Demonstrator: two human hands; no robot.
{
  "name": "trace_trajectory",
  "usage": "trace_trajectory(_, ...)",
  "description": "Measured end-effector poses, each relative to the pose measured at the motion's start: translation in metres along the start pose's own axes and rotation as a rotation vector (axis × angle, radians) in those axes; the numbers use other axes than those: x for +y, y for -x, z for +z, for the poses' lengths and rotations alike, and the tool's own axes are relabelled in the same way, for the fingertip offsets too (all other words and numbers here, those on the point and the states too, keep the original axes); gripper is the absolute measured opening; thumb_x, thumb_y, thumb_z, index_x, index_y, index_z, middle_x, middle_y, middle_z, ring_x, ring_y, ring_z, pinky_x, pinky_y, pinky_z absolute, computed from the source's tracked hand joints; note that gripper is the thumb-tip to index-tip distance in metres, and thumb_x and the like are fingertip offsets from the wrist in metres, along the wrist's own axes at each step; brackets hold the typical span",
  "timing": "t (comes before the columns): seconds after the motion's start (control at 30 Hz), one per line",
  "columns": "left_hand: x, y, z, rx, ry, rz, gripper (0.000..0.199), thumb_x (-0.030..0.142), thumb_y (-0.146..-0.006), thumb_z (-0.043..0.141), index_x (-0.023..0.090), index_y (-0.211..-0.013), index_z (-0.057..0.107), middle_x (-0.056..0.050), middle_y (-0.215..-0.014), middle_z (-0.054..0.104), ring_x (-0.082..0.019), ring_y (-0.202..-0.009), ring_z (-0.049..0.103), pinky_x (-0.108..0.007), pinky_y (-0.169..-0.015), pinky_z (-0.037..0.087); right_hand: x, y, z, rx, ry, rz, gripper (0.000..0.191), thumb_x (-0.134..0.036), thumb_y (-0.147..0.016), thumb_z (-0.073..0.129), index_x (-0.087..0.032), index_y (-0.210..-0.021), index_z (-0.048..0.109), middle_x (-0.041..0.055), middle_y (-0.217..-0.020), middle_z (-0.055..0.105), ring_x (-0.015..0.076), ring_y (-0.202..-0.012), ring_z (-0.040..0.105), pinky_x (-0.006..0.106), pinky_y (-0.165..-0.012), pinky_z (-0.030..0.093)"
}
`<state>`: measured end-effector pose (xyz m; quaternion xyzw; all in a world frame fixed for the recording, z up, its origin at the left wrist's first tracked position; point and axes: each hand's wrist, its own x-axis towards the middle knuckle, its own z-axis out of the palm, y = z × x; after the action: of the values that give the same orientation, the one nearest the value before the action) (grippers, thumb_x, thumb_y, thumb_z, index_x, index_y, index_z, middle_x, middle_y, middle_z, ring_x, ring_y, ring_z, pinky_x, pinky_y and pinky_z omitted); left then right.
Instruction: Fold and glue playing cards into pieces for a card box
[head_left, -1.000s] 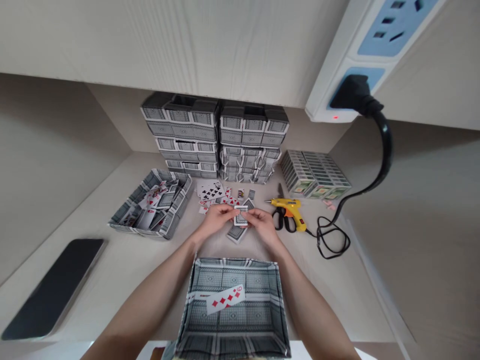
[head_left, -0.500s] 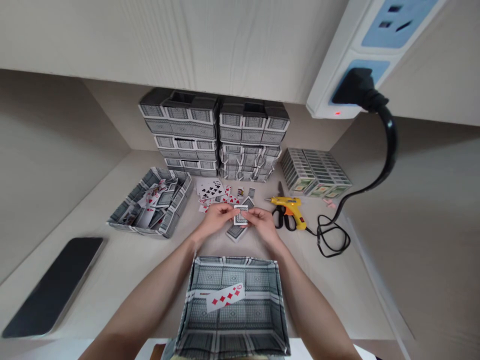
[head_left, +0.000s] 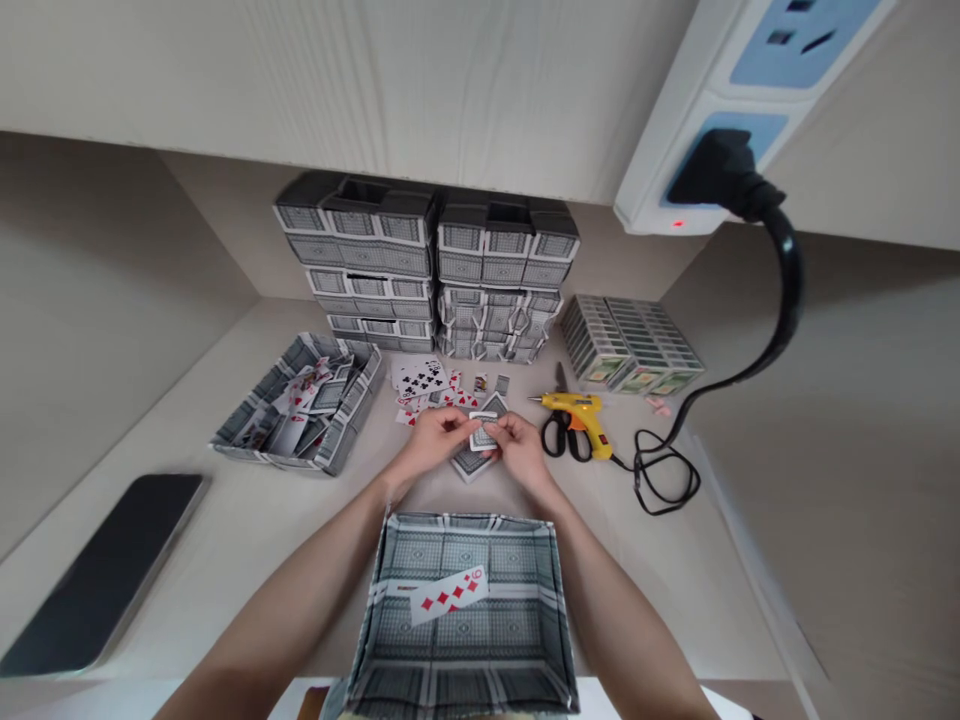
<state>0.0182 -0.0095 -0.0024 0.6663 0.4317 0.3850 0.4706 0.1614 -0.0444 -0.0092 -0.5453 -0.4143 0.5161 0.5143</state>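
We see a pale tabletop (head_left: 675, 620) enclosed on three sides: a plain left wall (head_left: 97, 330) along its left edge, a matching right wall (head_left: 847, 400) past its right edge, and a shaded back wall (head_left: 626, 245) behind its far edge. Above the far edge we see a light panel (head_left: 375, 80) with faint wood grain. Our light is soft, dimmer under that panel, and something white, unclear to us, shows below the front edge.

left fingers (head_left: 460, 433) and right fingers (head_left: 507, 433) hold a patterned card (head_left: 481, 440) near a glue gun (head_left: 590, 424)
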Motion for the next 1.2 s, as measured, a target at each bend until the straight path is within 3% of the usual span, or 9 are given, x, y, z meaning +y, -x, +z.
trace_trajectory(0.3,-0.002,0.0,0.003,0.021,0.011,0.041,0.031,0.04,-0.072,0.057,0.013,-0.056,0.052,0.003,-0.052,0.049,-0.007,-0.051,0.042,-0.019,-0.049,0.034,0.003,-0.001,0.0,0.071,0.164,-0.234,0.024,-0.038,-0.073,0.052,-0.021,-0.062,0.039,-0.0062,-0.054,0.038,0.0098,-0.051,0.037,0.022,-0.049,0.031)
trace_trajectory(0.47,0.0,0.0,0.001,0.011,-0.002,0.086,0.029,0.037,-0.074,0.056,0.013,-0.059,0.051,0.004,-0.053,0.045,-0.007,-0.051,0.041,-0.019,-0.049,0.033,0.002,0.0,0.0,-0.076,0.039,-0.143,0.026,-0.042,-0.074,0.053,-0.021,-0.067,0.038,-0.0073,-0.052,0.034,0.008,-0.045,0.03,0.021,-0.044,0.025)
trace_trajectory(0.53,0.001,0.001,0.001,0.035,-0.014,0.123,0.022,0.035,-0.072,0.06,0.014,-0.072,0.056,0.002,-0.062,0.051,-0.008,-0.058,0.047,-0.019,-0.053,0.036,0.0,0.001,0.0,-0.132,0.01,-0.121,0.026,-0.042,-0.074,0.053,-0.021,-0.069,0.038,-0.008,-0.051,0.033,0.0075,-0.044,0.027,0.02,-0.043,0.022)
trace_trajectory(0.63,0.001,0.001,0.002,0.036,-0.028,0.157,0.028,0.034,-0.069,0.064,0.016,-0.09,0.058,-0.002,-0.082,0.06,-0.012,-0.074,0.054,-0.022,-0.064,0.041,-0.003,0.004,0.0,-0.2,0.036,-0.161,0.023,-0.04,-0.075,0.052,-0.021,-0.071,0.039,-0.0086,-0.052,0.029,0.0079,-0.045,0.026,0.02,-0.044,0.021)
trace_trajectory(0.77,-0.002,-0.002,0.003,0.077,-0.046,0.159,0.022,0.034,-0.071,0.063,0.016,-0.082,0.061,-0.003,-0.082,0.062,-0.014,-0.078,0.056,-0.024,-0.07,0.043,-0.007,0.009,0.0,-0.284,0.105,-0.197,0.02,-0.04,-0.079,0.048,-0.021,-0.075,0.041,-0.0078,-0.056,0.03,0.0088,-0.049,0.029,0.021,-0.048,0.025)
trace_trajectory(0.87,-0.002,-0.003,0.002,0.035,-0.055,0.195,0.02,0.034,-0.072,0.062,0.015,-0.079,0.063,-0.003,-0.079,0.063,-0.014,-0.077,0.057,-0.025,-0.072,0.042,-0.007,0.01,-0.001,-0.299,0.139,-0.217,0.02,-0.039,-0.08,0.047,-0.021,-0.075,0.04,-0.0068,-0.059,0.032,0.0093,-0.052,0.032,0.021,-0.049,0.027)
trace_trajectory(0.97,0.002,-0.002,0.002,-0.008,-0.052,0.199,0.02,0.034,-0.073,0.06,0.015,-0.07,0.064,-0.002,-0.07,0.062,-0.012,-0.067,0.055,-0.024,-0.066,0.041,-0.005,0.009,-0.001,-0.319,0.154,-0.222,0.02,-0.039,-0.08,0.047,-0.021,-0.073,0.04,-0.0068,-0.058,0.032,0.0093,-0.051,0.031,0.021,-0.049,0.026)
trace_trajectory(1.2,0.001,-0.001,0.006,0.097,0.012,0.105,0.027,0.036,-0.07,0.061,0.014,-0.054,0.059,0.002,-0.053,0.052,-0.01,-0.055,0.046,-0.022,-0.054,0.035,-0.003,0.007,0.0,-0.321,0.14,-0.251,0.021,-0.036,-0.08,0.048,-0.02,-0.069,0.038,-0.0061,-0.059,0.034,0.0095,-0.053,0.033,0.021,-0.049,0.027)
